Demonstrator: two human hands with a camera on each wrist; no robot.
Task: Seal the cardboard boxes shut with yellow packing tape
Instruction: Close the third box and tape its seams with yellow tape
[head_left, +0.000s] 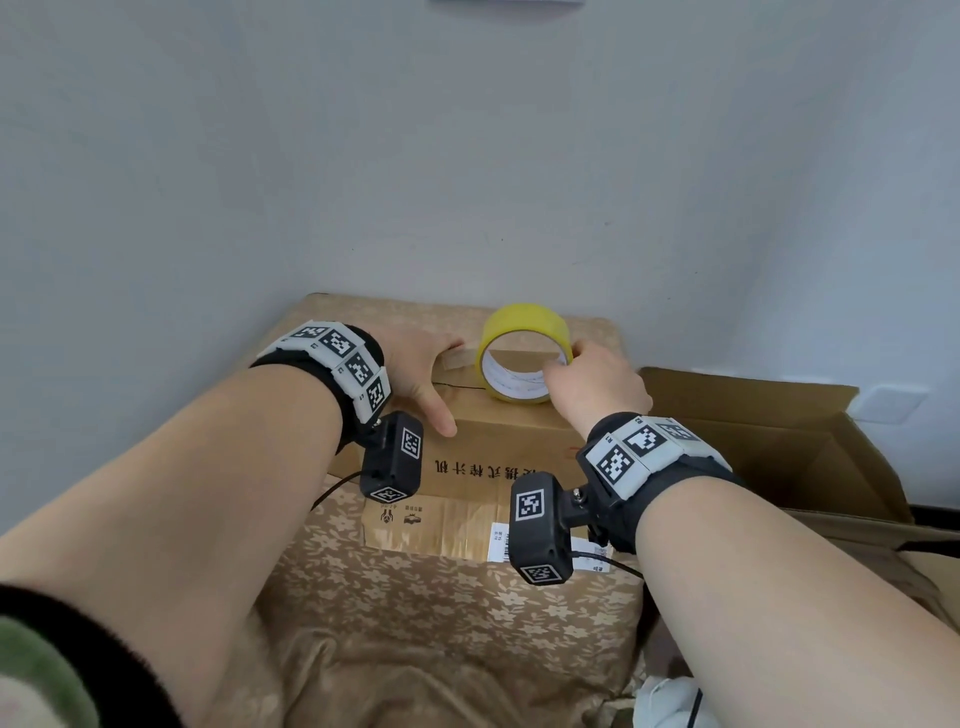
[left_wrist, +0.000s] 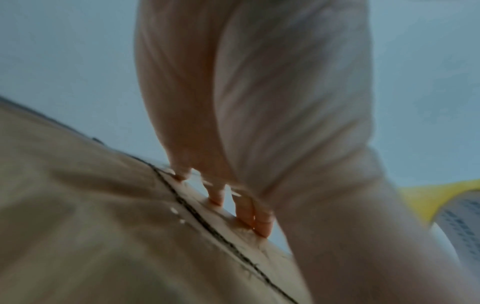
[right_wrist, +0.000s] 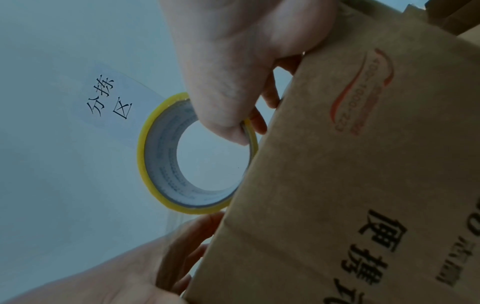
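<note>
The right hand (head_left: 597, 384) grips the yellow tape roll (head_left: 524, 353), upright on the closed cardboard box (head_left: 498, 441) near its far edge. The left hand (head_left: 421, 374) presses flat-fingered on the box top beside it.

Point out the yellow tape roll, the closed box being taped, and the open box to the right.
Yellow tape roll (head_left: 524, 318): head view, outer yellow band.
Closed box (head_left: 514, 436): head view, near side.
Open box (head_left: 748, 415): head view, inner flap.

Two cardboard boxes (head_left: 498, 441) – one open (head_left: 753, 447), one tape roll (head_left: 524, 353), two hands (head_left: 415, 374)
</note>
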